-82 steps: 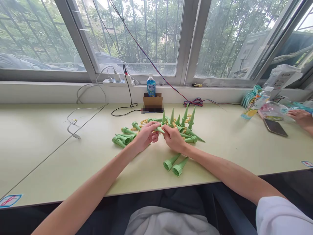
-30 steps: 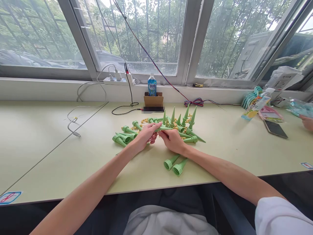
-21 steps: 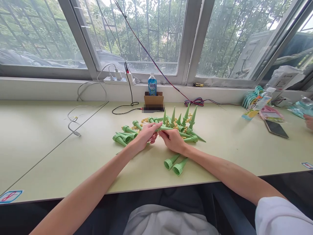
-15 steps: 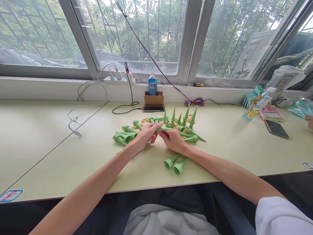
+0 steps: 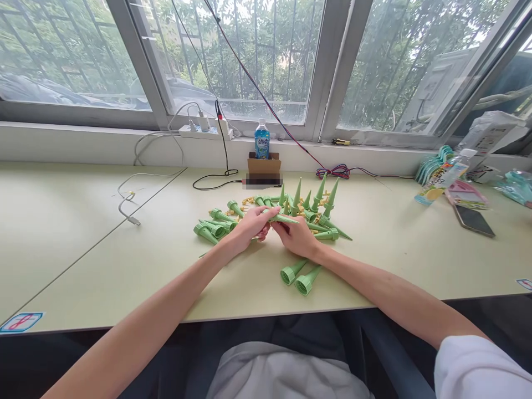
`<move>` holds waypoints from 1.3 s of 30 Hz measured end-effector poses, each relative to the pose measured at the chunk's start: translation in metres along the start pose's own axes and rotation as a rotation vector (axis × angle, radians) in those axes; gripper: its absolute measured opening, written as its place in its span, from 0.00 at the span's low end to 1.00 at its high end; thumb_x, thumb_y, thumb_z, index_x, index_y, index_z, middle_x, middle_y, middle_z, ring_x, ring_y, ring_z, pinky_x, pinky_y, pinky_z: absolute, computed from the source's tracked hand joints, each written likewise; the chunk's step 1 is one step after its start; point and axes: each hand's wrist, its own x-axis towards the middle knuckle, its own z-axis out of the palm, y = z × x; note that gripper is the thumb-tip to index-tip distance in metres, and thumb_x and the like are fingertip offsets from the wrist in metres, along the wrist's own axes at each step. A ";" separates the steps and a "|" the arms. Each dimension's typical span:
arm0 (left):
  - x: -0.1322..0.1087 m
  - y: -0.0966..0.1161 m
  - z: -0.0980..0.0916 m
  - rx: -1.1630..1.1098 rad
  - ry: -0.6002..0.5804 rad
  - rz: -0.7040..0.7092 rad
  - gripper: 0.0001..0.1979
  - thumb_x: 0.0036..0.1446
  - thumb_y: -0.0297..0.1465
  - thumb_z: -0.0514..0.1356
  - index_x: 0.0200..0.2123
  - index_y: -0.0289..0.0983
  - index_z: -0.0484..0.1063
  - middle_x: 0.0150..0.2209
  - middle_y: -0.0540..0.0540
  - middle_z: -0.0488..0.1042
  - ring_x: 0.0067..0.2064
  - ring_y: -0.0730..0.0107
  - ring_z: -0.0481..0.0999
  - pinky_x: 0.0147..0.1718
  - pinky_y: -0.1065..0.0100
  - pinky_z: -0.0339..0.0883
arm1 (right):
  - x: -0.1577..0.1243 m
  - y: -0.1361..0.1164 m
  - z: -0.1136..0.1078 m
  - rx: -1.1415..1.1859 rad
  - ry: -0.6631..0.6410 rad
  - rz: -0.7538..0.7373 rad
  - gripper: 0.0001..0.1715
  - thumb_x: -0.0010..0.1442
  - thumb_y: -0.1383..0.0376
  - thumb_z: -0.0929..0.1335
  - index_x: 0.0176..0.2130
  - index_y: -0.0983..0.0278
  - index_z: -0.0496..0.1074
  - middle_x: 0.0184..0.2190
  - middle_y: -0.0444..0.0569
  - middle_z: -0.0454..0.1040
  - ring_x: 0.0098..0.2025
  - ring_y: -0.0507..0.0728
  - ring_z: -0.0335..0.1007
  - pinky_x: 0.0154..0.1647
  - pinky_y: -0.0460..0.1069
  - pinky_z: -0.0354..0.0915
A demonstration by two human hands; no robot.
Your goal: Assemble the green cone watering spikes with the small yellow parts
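Note:
My left hand [image 5: 249, 227] and my right hand [image 5: 296, 237] meet over the middle of the pale green table [image 5: 124, 260], both closed on one green plastic cone spike [image 5: 284, 219] whose tip points right. Behind them lies a heap of like green spikes [image 5: 214, 224], several standing upright [image 5: 320, 194], mixed with small yellow parts [image 5: 248, 200]. Two finished-looking green spikes [image 5: 300, 277] lie side by side nearer to me, just below my right wrist.
A cardboard box [image 5: 264, 166] and a blue-labelled bottle [image 5: 261, 138] stand at the back by the window sill. A white cable [image 5: 128, 205] trails on the left. At the right lie a phone [image 5: 474, 220], a drink bottle [image 5: 440, 177] and plastic packets [image 5: 515, 185].
The spike in my hands has turned from slanting to nearly level, tip to the right. The other person's hand at the far right edge has drawn out of sight.

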 end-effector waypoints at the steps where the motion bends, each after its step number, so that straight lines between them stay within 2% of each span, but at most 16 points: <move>1: 0.000 0.000 0.000 0.000 -0.001 0.002 0.21 0.52 0.51 0.63 0.28 0.38 0.65 0.15 0.54 0.56 0.18 0.78 0.52 0.16 0.74 0.49 | 0.000 0.000 0.000 0.002 -0.001 0.001 0.12 0.67 0.66 0.61 0.37 0.63 0.72 0.25 0.44 0.73 0.23 0.50 0.62 0.29 0.45 0.59; 14: 0.002 -0.003 0.000 -0.004 -0.015 0.025 0.16 0.52 0.45 0.64 0.28 0.38 0.67 0.16 0.54 0.57 0.19 0.78 0.53 0.16 0.74 0.51 | -0.001 -0.003 -0.002 0.050 -0.011 0.036 0.11 0.66 0.66 0.62 0.34 0.63 0.72 0.25 0.45 0.75 0.23 0.51 0.65 0.29 0.46 0.61; 23: 0.001 -0.002 0.000 0.006 -0.021 0.024 0.17 0.52 0.44 0.63 0.26 0.38 0.64 0.16 0.55 0.56 0.19 0.78 0.53 0.17 0.74 0.52 | 0.000 -0.004 -0.003 0.047 -0.024 0.023 0.12 0.67 0.66 0.61 0.36 0.63 0.73 0.29 0.46 0.78 0.28 0.52 0.71 0.32 0.45 0.64; 26: 0.000 -0.001 0.001 0.059 -0.014 0.037 0.16 0.53 0.45 0.62 0.29 0.38 0.67 0.16 0.55 0.57 0.19 0.77 0.56 0.17 0.74 0.53 | 0.000 -0.005 -0.004 0.027 -0.053 0.037 0.13 0.67 0.66 0.61 0.36 0.63 0.73 0.30 0.46 0.78 0.26 0.51 0.70 0.33 0.45 0.65; 29: -0.002 -0.001 0.001 0.206 0.007 0.062 0.17 0.53 0.46 0.61 0.34 0.38 0.70 0.15 0.55 0.59 0.18 0.76 0.58 0.19 0.73 0.56 | 0.000 -0.005 -0.006 0.019 -0.116 0.037 0.14 0.68 0.65 0.60 0.36 0.63 0.73 0.31 0.46 0.78 0.27 0.51 0.70 0.35 0.45 0.65; 32: -0.004 0.000 0.001 0.336 0.011 0.085 0.19 0.54 0.49 0.60 0.34 0.39 0.71 0.14 0.55 0.60 0.18 0.75 0.61 0.21 0.73 0.57 | -0.001 -0.004 -0.007 0.003 -0.140 0.029 0.13 0.68 0.65 0.61 0.35 0.63 0.73 0.32 0.48 0.78 0.29 0.53 0.72 0.35 0.46 0.65; 39: -0.001 -0.002 0.001 0.291 0.012 0.120 0.19 0.55 0.49 0.60 0.31 0.38 0.70 0.14 0.53 0.61 0.16 0.75 0.62 0.18 0.73 0.55 | 0.000 -0.003 -0.007 0.023 -0.128 0.040 0.16 0.69 0.62 0.60 0.33 0.63 0.72 0.27 0.47 0.75 0.24 0.51 0.67 0.31 0.46 0.63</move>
